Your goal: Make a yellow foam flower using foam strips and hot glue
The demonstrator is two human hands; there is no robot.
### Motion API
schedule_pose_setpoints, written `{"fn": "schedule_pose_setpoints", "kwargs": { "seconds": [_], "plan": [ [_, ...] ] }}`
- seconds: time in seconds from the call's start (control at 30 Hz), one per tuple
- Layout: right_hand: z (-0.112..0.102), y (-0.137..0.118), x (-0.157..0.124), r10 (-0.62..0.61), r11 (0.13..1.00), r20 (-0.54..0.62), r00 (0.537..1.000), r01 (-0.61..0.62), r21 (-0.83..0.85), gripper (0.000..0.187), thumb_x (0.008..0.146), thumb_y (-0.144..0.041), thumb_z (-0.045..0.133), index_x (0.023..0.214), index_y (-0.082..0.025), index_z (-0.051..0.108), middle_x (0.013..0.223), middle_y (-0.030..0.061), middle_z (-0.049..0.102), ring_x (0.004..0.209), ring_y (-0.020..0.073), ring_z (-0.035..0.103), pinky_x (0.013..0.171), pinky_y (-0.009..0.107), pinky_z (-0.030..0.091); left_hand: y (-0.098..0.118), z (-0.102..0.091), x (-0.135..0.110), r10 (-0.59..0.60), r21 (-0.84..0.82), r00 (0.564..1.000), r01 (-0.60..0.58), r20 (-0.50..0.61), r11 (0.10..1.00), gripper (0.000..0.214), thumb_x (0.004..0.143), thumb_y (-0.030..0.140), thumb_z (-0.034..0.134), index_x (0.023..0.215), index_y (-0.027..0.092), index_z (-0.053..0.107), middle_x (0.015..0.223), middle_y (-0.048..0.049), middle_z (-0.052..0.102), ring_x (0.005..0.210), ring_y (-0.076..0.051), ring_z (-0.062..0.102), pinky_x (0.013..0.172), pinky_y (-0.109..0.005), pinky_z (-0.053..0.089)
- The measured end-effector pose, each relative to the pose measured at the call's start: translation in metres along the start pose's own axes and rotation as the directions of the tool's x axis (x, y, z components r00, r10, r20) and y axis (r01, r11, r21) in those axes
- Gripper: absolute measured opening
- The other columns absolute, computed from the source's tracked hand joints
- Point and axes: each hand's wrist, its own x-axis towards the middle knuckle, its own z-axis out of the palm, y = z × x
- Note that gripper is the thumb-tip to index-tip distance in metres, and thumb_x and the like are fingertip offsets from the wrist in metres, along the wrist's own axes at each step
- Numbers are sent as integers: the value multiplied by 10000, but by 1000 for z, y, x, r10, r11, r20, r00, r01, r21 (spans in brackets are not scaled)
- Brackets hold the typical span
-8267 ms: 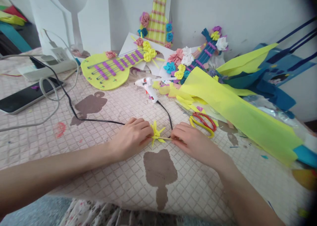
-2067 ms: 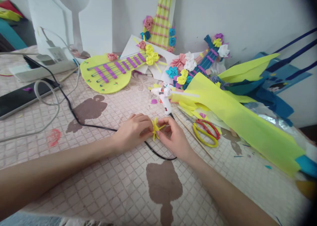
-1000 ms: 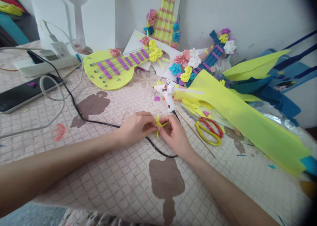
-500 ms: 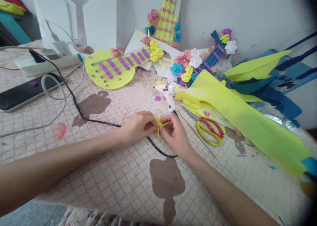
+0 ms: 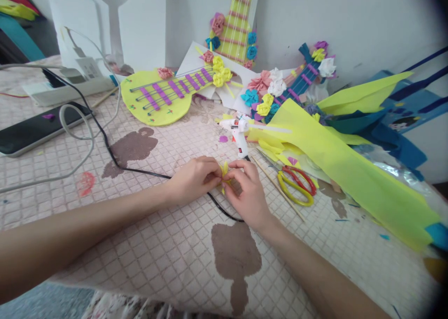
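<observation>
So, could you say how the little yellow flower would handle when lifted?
The yellow flower is small, thin sheet strips, so probably very light and floppy. Both the left hand and right hand pinch it, suggesting its petals bend easily and could crush.

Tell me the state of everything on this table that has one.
left hand, pinching the yellow paper flower
right hand, pinching the same flower
glue gun, lying unheld, cord attached
scissors, shut, lying flat
phone, screen dark
power strip, plugs in it
</observation>
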Motion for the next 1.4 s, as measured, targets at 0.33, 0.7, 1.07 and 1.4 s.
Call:
{"fn": "schedule_pose_setpoints", "kwargs": {
  "seconds": [0.33,0.7,1.07,1.4],
  "plan": [
    [0,-1,0,-71,997,-26,997,69,-47,131,790,-82,568,805,-212,574,1039,78,549,1019,228,515,895,421,463,-3,1,-1,17,14,1000,-17,-12,1000,114,824,92,514,793,142,612,813,-32,611,802,-147,575,761,-283,466],
    [-2,-1,1,-126,986,21,992,128,-109,117,822,-97,551,815,-203,601,1055,87,563,1014,229,506,871,431,477,-2,-1,0,22,-16,1000,-23,-5,1000,138,810,60,512,794,129,631,840,-41,627,812,-146,584,749,-267,473],
    [-2,0,1,-111,989,34,993,114,-99,119,815,-96,540,809,-198,601,1049,90,566,1014,231,510,870,425,471,3,-9,1,25,-41,1000,-25,-9,999,153,808,83,549,790,138,691,840,-32,692,748,-125,616,675,-219,469],
    [-2,0,1,-94,992,36,995,96,-81,126,821,-102,534,820,-214,592,1047,81,562,1019,233,511,873,443,465,2,-19,1,20,-37,995,-17,102,999,171,828,139,543,887,173,700,884,-27,704,758,-133,633,681,-230,487]
  ]
}}
